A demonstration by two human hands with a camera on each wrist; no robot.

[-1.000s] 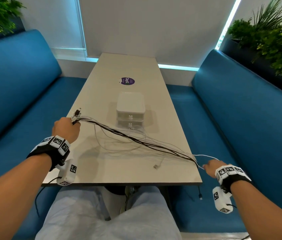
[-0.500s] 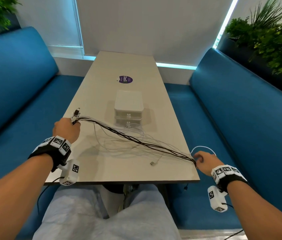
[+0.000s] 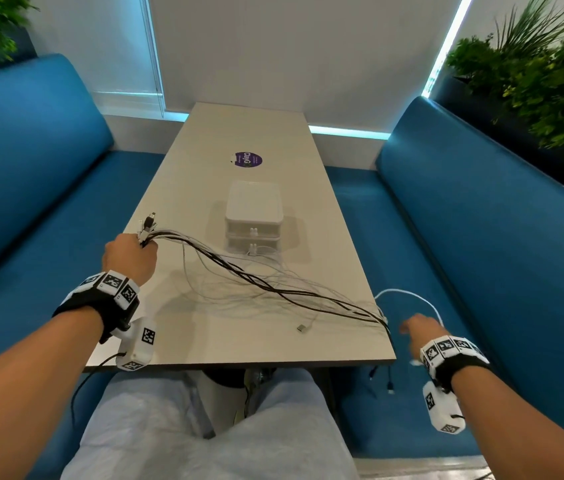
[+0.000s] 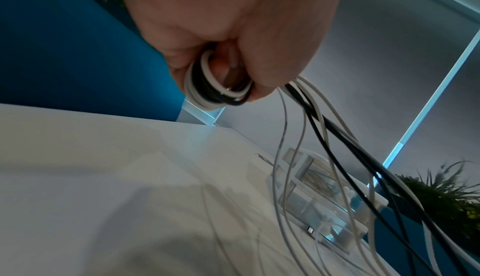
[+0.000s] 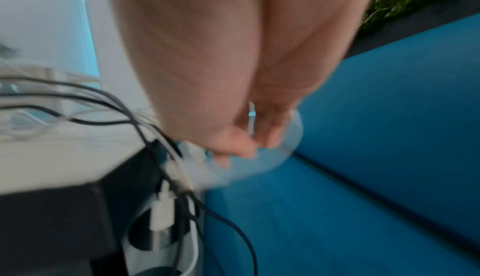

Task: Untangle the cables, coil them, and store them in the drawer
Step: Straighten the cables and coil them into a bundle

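Clenched into a fist, the left hand (image 3: 130,255) gripped a bundle of black and white cables (image 3: 273,289) near the table's (image 3: 204,341) left edge, with several plug ends (image 3: 147,225) sticking up past the knuckles toward twelve o'clock; the left wrist view showed turns of cable wound round the curled fingers (image 4: 182,59). From that fist the strands ran slack across the tabletop toward four o'clock, fanning out and then gathering again at the table's near right corner, where some connectors hung over the edge. Just beyond that corner, at about three o'clock from the person's lap, the right hand (image 3: 420,329) hovered above the blue bench (image 3: 481,237), with a white cable loop (image 3: 408,296) arcing over it. Its picture was blurred, so whether the fingers pinched that loop could not be told. One loose USB plug (image 3: 303,328) lay on the tabletop. A small white two-drawer box (image 3: 253,206) stood at the table's middle, toward twelve o'clock from the cables, with both drawers closed and thin white strands lying against its front.
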